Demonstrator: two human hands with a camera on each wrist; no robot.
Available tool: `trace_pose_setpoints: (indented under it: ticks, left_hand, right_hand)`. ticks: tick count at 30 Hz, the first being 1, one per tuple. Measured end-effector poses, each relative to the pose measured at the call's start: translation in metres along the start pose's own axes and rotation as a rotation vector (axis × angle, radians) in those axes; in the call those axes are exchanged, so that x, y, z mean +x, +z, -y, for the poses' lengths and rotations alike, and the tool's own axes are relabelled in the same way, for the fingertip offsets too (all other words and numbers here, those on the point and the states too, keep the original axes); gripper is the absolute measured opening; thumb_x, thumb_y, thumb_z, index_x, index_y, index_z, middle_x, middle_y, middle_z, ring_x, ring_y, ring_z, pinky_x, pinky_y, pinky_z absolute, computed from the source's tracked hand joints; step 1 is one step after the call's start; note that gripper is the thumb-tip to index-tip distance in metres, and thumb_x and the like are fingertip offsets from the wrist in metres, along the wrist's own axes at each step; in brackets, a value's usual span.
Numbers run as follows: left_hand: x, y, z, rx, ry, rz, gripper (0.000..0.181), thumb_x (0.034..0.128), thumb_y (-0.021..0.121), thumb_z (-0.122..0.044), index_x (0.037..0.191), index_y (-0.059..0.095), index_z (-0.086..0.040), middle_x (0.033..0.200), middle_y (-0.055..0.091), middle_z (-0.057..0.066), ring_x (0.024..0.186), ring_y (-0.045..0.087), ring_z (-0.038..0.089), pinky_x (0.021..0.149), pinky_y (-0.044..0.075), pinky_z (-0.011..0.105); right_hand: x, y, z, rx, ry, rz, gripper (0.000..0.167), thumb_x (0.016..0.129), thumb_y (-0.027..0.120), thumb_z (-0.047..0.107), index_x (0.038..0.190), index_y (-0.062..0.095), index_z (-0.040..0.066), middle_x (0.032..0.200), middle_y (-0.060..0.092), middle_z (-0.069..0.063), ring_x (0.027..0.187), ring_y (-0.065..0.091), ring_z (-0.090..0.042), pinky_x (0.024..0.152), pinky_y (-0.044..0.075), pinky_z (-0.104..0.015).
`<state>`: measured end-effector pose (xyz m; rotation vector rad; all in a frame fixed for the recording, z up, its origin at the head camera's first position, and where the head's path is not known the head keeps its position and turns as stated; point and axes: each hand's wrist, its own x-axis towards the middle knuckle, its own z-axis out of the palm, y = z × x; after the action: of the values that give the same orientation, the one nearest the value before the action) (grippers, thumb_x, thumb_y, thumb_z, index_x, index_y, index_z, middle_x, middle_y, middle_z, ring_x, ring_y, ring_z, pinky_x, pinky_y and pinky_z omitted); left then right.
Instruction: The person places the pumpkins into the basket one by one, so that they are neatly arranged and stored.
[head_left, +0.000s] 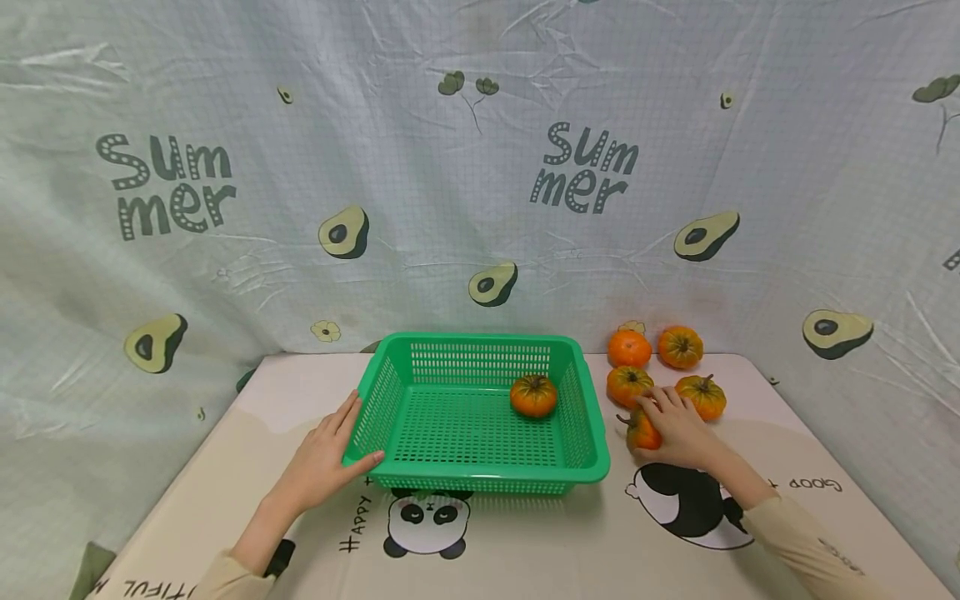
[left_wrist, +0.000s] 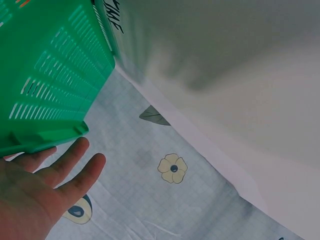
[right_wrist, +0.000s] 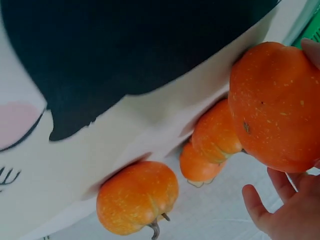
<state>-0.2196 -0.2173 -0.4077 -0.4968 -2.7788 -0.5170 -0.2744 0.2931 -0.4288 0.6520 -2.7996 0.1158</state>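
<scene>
- A pale grey-green curtain (head_left: pixel 420 183), with creases, hangs behind the table (head_left: pixel 525 554) and along both its sides.
- On this curtain, the lettering "SUMMER" (head_left: pixel 177 208) is printed twice in full, in dark grey-green.
- Halved avocado prints (head_left: pixel 343 233) with dark stones are spread over it.
- A pale yellow flower print (head_left: pixel 326 331) is placed low, at left.
- The table's light surface carries a panda face print (head_left: pixel 429 525).
- The word "HAPPY" (head_left: pixel 360 508) runs sideways at left of this panda; "GOOD" (head_left: pixel 821 484) stands near the right edge.
</scene>
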Motion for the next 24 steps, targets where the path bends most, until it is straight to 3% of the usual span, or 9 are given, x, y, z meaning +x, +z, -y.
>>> trace_pose_setpoints:
  ticks: [11,24]
  left_hand:
    - [0.0001,-0.0003,-0.0010,0.000,-0.003,0.005,0.085,0.0817,0.055,-0.050,0.141,0.022,0.001,0.147,0.020,0.018,0.126,0.032,0.040,0.094,0.033,0.057]
    - [0.0002,-0.0006,-0.0008,0.010,-0.001,-0.003,0.085,0.0813,0.055,-0.050,0.141,0.022,0.001,0.147,0.021,0.018,0.127,0.032,0.040,0.094,0.032,0.058]
  right_hand:
    - [0.0011,-0.0017,0.0046,0.023,0.025,0.051,0.077,0.060,0.077,0.045,0.120,0.049,0.004,0.114,0.052,-0.018,0.109,0.037,-0.036,0.085,0.032,-0.059]
    - [0.0030,-0.0020,0.0053,-0.024,0.044,0.044,0.068,0.062,0.074,0.049,0.110,0.048,0.008,0.100,0.057,-0.014,0.100,0.045,-0.035,0.079,0.036,-0.056]
